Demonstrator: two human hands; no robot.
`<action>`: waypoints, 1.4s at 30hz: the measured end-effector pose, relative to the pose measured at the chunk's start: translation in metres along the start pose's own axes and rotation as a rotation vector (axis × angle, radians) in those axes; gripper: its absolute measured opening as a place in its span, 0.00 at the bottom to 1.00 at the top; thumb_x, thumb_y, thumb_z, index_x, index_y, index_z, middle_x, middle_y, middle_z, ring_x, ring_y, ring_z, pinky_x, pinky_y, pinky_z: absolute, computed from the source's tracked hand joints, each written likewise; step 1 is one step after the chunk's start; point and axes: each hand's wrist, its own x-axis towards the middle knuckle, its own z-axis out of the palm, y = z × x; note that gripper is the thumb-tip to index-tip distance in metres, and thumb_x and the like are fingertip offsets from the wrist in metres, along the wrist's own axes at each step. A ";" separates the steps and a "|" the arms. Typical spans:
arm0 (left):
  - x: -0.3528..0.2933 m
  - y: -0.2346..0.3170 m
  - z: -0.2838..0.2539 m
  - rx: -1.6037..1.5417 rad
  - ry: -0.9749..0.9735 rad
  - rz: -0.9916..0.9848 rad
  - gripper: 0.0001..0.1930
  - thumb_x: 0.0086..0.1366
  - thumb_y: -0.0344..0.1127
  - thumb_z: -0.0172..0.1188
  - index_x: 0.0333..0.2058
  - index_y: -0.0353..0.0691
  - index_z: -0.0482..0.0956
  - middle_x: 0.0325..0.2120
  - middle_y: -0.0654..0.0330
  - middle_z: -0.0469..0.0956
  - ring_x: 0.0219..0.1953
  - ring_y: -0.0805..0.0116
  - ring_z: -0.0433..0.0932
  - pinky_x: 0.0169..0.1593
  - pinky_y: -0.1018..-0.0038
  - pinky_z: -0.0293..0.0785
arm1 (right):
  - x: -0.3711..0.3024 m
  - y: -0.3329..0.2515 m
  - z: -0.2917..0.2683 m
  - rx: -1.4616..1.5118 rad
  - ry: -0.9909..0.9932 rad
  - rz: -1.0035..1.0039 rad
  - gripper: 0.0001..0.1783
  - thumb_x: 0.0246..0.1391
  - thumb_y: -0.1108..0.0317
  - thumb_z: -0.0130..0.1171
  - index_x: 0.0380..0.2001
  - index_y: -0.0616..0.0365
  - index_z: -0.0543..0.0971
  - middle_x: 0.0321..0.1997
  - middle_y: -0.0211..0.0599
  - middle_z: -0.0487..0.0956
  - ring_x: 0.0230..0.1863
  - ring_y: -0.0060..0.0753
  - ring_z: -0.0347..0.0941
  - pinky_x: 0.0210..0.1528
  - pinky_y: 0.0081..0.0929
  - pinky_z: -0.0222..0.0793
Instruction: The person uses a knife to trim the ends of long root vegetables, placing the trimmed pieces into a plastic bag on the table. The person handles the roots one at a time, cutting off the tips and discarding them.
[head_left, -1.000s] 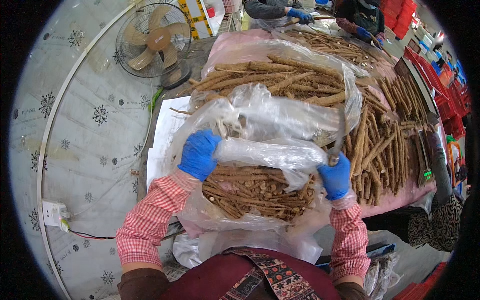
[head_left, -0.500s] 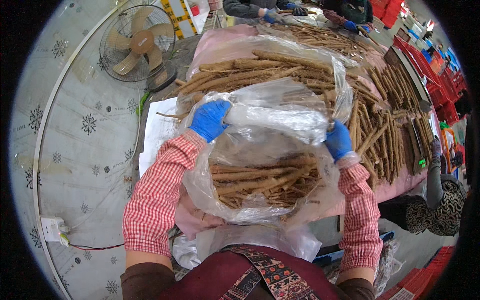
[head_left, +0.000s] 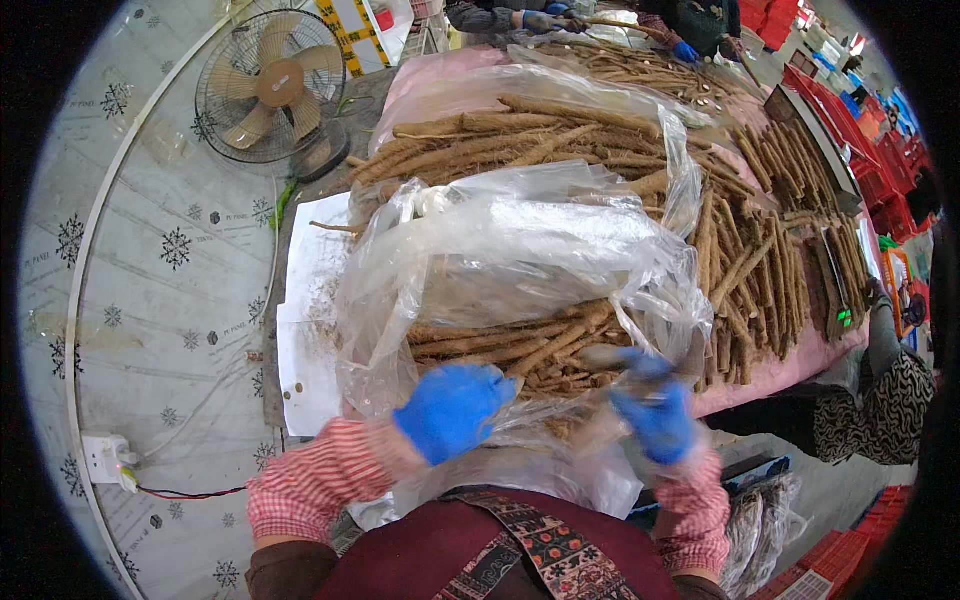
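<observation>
In front of me lies a clear plastic bag (head_left: 530, 240), its upper sheet folded back toward the far side. Long brown yam-like roots (head_left: 500, 345) show through its opening, their cut ends toward the right. My left hand (head_left: 455, 412), in a blue glove, is closed on the bag's near edge at the left of the opening. Across from it, my blue-gloved right hand (head_left: 655, 415) is over the near right edge of the bag. Motion smears its fingers, so its grip is unclear.
More roots (head_left: 520, 140) lie on plastic beyond the bag, with sorted bundles (head_left: 755, 280) to the right. A fan (head_left: 280, 85) and white paper (head_left: 310, 340) are at the left. Co-workers' gloved hands (head_left: 545, 20) handle roots at the far end; another person (head_left: 880, 400) is at the right.
Both my hands have come down toward me from the bag's far fold to its near edge. The rolled plastic has been let go and lies spread over the far part.
</observation>
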 end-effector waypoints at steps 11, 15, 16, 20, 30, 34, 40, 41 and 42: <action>-0.017 -0.045 0.111 -0.015 -0.585 -0.236 0.10 0.62 0.39 0.53 0.34 0.40 0.77 0.34 0.51 0.77 0.37 0.52 0.77 0.40 0.57 0.74 | -0.074 0.137 0.010 -0.663 -0.397 0.008 0.18 0.52 0.52 0.59 0.31 0.58 0.79 0.27 0.50 0.76 0.31 0.54 0.73 0.41 0.42 0.68; 0.053 -0.030 0.117 -0.096 -0.123 -0.365 0.17 0.62 0.43 0.55 0.44 0.38 0.76 0.37 0.46 0.76 0.38 0.48 0.77 0.42 0.56 0.74 | -0.050 0.120 0.017 -0.555 -0.139 0.022 0.18 0.53 0.53 0.60 0.32 0.60 0.79 0.29 0.52 0.78 0.31 0.56 0.74 0.38 0.43 0.70; 0.068 -0.035 0.138 -0.110 -0.065 -0.392 0.17 0.61 0.43 0.56 0.43 0.37 0.75 0.37 0.46 0.76 0.37 0.48 0.76 0.42 0.56 0.73 | -0.044 0.119 0.017 -0.549 -0.077 0.056 0.18 0.53 0.54 0.61 0.34 0.60 0.79 0.29 0.52 0.78 0.31 0.54 0.74 0.37 0.41 0.70; 0.100 -0.036 0.178 0.003 -0.033 -0.363 0.20 0.60 0.44 0.58 0.45 0.36 0.73 0.38 0.45 0.76 0.40 0.47 0.76 0.43 0.57 0.73 | -0.038 0.139 0.008 -0.439 0.152 0.240 0.18 0.54 0.57 0.62 0.40 0.62 0.79 0.31 0.51 0.80 0.32 0.44 0.77 0.34 0.34 0.71; 0.030 -0.029 0.088 -0.954 -0.472 -0.529 0.20 0.63 0.38 0.60 0.51 0.35 0.70 0.41 0.55 0.75 0.43 0.67 0.73 0.50 0.71 0.70 | -0.050 0.109 0.017 0.250 0.466 0.350 0.17 0.51 0.64 0.66 0.42 0.62 0.78 0.30 0.33 0.80 0.31 0.20 0.75 0.33 0.20 0.71; -0.012 -0.021 0.094 -1.133 -0.396 -0.354 0.23 0.64 0.40 0.59 0.54 0.36 0.67 0.47 0.54 0.73 0.48 0.70 0.71 0.52 0.74 0.68 | -0.045 0.074 0.036 0.329 0.438 0.486 0.09 0.52 0.69 0.65 0.29 0.60 0.75 0.25 0.24 0.74 0.26 0.17 0.70 0.28 0.18 0.67; 0.002 0.023 0.078 -0.979 -0.248 -0.460 0.23 0.66 0.45 0.56 0.54 0.36 0.69 0.45 0.54 0.75 0.47 0.68 0.74 0.51 0.73 0.69 | -0.059 0.074 0.077 0.143 0.382 0.273 0.09 0.53 0.68 0.64 0.29 0.61 0.75 0.24 0.30 0.76 0.26 0.19 0.70 0.29 0.20 0.67; -0.002 0.018 0.091 -1.026 -0.213 -0.459 0.23 0.66 0.44 0.57 0.53 0.35 0.70 0.44 0.53 0.76 0.46 0.68 0.75 0.50 0.74 0.70 | -0.060 0.057 0.073 0.115 0.440 0.189 0.09 0.54 0.69 0.63 0.30 0.62 0.75 0.25 0.32 0.77 0.26 0.21 0.71 0.29 0.22 0.67; -0.007 0.015 0.100 -1.072 -0.177 -0.457 0.22 0.66 0.44 0.57 0.52 0.35 0.71 0.44 0.53 0.77 0.45 0.69 0.75 0.50 0.74 0.70 | -0.062 0.058 0.072 0.103 0.445 0.232 0.08 0.54 0.69 0.63 0.29 0.62 0.75 0.25 0.33 0.77 0.26 0.21 0.70 0.29 0.22 0.67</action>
